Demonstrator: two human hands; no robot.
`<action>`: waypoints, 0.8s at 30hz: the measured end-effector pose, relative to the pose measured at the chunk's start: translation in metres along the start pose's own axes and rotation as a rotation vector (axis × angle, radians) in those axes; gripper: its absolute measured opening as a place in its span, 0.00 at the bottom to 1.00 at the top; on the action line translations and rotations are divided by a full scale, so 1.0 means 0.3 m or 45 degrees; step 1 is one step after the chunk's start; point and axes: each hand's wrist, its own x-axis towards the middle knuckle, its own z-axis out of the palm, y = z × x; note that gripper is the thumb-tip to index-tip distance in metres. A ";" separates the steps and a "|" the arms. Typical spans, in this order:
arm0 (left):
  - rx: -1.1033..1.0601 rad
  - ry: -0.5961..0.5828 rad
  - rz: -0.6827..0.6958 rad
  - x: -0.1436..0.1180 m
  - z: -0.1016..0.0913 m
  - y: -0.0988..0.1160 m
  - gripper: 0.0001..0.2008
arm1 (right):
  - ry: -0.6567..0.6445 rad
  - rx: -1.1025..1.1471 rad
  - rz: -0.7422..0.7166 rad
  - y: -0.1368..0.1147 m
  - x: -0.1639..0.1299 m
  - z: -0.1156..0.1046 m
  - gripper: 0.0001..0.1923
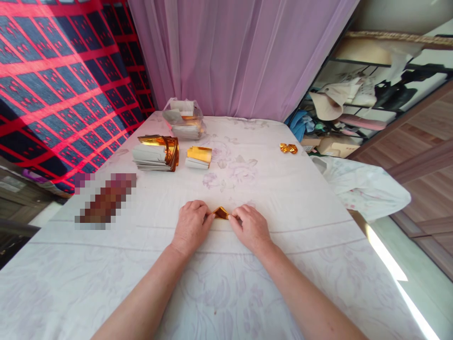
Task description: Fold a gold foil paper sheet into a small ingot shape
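Observation:
Between my two hands, a small piece of gold foil paper (221,213) lies folded on the tablecloth, its middle raised to a peak. My left hand (193,223) pinches its left end between thumb and fingers. On the other side, my right hand (250,226) grips the right end the same way. Farther off stand a thick stack of gold foil paper (155,153) and a smaller curled stack (198,157), both with pale undersides. Two folded gold pieces (288,148) rest near the right edge of the table.
A clear plastic bag (183,119) with more paper stands at the back of the table (283,189), before a purple curtain (226,56). To the right are a shelf with shoes and a hat (327,101) and a white cloth bundle (371,186). A blurred patch (106,200) covers something at left.

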 end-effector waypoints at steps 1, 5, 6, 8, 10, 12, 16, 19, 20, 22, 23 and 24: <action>0.006 0.002 -0.009 0.002 -0.001 0.004 0.09 | 0.000 -0.002 0.004 -0.001 0.000 0.000 0.08; 0.027 -0.029 -0.072 0.009 -0.004 0.018 0.10 | -0.001 -0.023 0.019 -0.009 0.000 0.001 0.08; 0.033 -0.035 -0.083 0.010 -0.004 0.020 0.10 | -0.003 -0.031 0.020 -0.010 0.000 0.002 0.08; 0.043 -0.032 -0.090 0.011 -0.004 0.024 0.10 | -0.007 -0.046 0.023 -0.013 0.001 0.003 0.08; 0.054 -0.011 -0.089 0.013 -0.002 0.027 0.10 | -0.009 -0.056 0.033 -0.014 0.001 0.006 0.08; 0.070 0.008 -0.092 0.014 0.001 0.030 0.11 | -0.008 -0.062 0.047 -0.015 0.000 0.009 0.07; 0.091 0.023 -0.104 0.017 0.006 0.034 0.11 | 0.021 -0.038 0.047 -0.014 -0.004 0.013 0.05; 0.100 0.017 -0.125 0.018 0.009 0.033 0.10 | 0.026 0.011 0.052 -0.013 -0.007 0.013 0.02; 0.102 0.013 -0.130 0.018 0.010 0.031 0.10 | 0.019 0.023 0.054 -0.012 -0.007 0.012 0.02; 0.104 0.005 -0.134 0.018 0.009 0.028 0.10 | 0.009 0.036 0.053 -0.011 -0.007 0.011 0.03; 0.104 -0.001 -0.136 0.018 0.009 0.027 0.10 | 0.007 0.040 0.050 -0.010 -0.007 0.011 0.03; 0.103 -0.010 -0.138 0.018 0.008 0.026 0.10 | 0.007 0.044 0.048 -0.009 -0.006 0.011 0.04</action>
